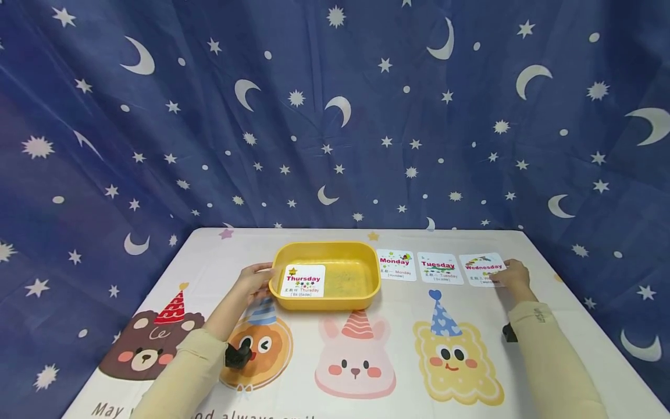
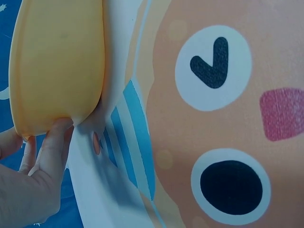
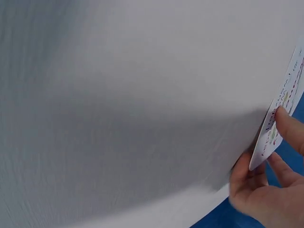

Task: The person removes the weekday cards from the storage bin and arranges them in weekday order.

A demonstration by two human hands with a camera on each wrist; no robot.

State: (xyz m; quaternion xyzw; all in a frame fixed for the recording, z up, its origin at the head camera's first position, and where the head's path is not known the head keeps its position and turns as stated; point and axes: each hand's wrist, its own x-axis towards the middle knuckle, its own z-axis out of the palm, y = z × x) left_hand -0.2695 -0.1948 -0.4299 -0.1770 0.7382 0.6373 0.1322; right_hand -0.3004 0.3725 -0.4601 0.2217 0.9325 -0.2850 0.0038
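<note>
At the left end of a yellow plastic tray (image 1: 345, 279), my left hand (image 1: 255, 282) grips the rim. The left wrist view shows the fingertips (image 2: 61, 124) of that hand against the tray's end wall. A white card reading Thursday (image 1: 303, 281) lies in the tray, toward its left side. My right hand (image 1: 515, 276) pinches the right edge of the Wednesday card (image 1: 478, 267). In the right wrist view the thumb is on the printed face of the card (image 3: 273, 130) and other fingers are at its underside; the card's near edge looks slightly raised.
Between the tray and the Wednesday card lie the Monday card (image 1: 396, 265) and the Tuesday card (image 1: 439, 269), side by side. Cartoon figures decorate the white tablecloth (image 1: 398, 343). Behind the table hangs a blue curtain (image 1: 293, 163) with moons and stars.
</note>
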